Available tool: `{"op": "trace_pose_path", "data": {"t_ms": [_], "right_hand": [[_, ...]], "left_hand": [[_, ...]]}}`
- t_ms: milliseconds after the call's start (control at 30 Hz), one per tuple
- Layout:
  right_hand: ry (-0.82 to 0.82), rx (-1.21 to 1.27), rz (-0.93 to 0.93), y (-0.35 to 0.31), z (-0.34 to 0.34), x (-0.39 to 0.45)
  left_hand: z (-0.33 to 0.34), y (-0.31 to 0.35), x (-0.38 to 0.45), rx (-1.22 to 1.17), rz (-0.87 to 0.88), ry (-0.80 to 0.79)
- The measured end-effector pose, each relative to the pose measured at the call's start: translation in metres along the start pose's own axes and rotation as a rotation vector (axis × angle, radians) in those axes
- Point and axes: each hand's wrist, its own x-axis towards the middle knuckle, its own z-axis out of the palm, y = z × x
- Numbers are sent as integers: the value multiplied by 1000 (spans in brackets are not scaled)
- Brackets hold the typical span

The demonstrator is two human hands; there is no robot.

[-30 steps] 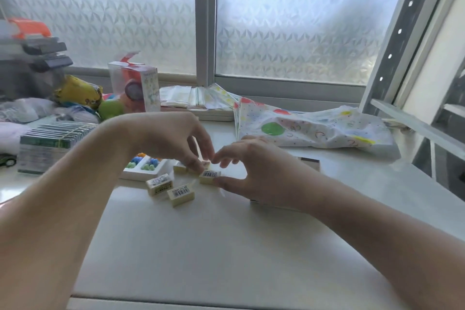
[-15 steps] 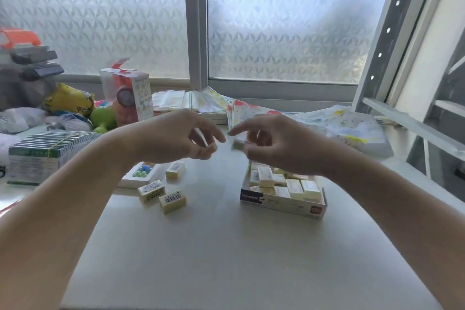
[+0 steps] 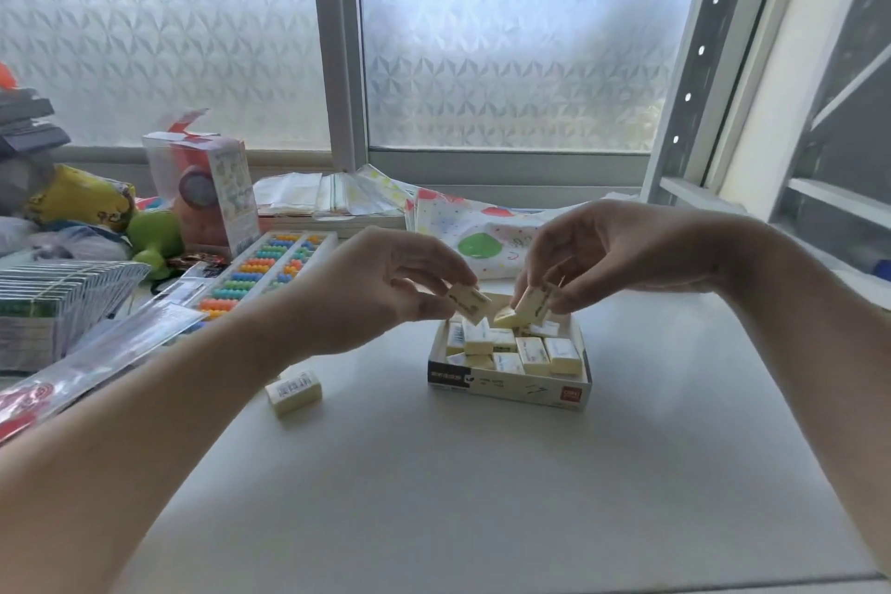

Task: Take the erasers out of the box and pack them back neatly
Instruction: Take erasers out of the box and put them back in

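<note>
Holding one eraser in each hand, I have both poised just above the far edge of the box [image 3: 506, 388]. My left hand [image 3: 385, 285] pinches a cream eraser [image 3: 468, 301] between thumb and fingertips, the remaining fingers curled loosely; the block is tilted, its printed face turned toward me. My right hand [image 3: 612, 251] pinches a second eraser [image 3: 533, 304] the same way, angled down toward the box's back row. A fingertip pinch suits these: the blocks are small, and I judge that a fuller grip would hide the ends I need to line up.

The box sits open on the white tabletop [image 3: 482, 497], near side toward me, so I can look straight down into it. The erasers inside [image 3: 530, 352] lie in rough rows at the front, while several at the back are tipped and crooked; whether these two are coming out or going back in I cannot tell from this view alone. One loose eraser [image 3: 293, 392] lies on the tabletop to the left, partly under my left forearm, barcode up and well apart from the box.

An abacus with coloured beads [image 3: 270, 268] rests beyond my left arm, just out of the working area. A patterned bag [image 3: 477, 232] lies behind the box.
</note>
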Motion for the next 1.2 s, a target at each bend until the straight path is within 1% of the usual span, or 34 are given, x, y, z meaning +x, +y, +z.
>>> {"op": "trace_pose_path", "data": {"t_ms": [100,167,300,400,533,667,767,967,1033,1100,1200], "right_hand": [[-35,-56,47,0,2,1],[-38,-132,75,-3,5,2],[25,-286,122,-6,12,4],[83,-357,120,-10,15,4],[121,-465,129,-11,14,4],[104,-448,96,-10,15,6],[91,-460,70,-10,18,7],[102,-535,60,-9,24,12],[116,-532,48,-12,23,10],[156,-493,10,-15,23,8],[267,-464,-80,-18,30,12]], "left_hand": [[3,1,0,79,23,18],[7,2,1,140,26,65],[18,5,5,256,33,144],[24,7,8,355,31,166],[27,7,8,397,31,174],[30,3,9,359,27,214],[31,-1,13,344,15,198],[22,-5,17,321,-26,70],[12,-4,17,325,-27,51],[-7,-3,15,336,-40,60],[-43,-3,7,337,-116,38]]}}
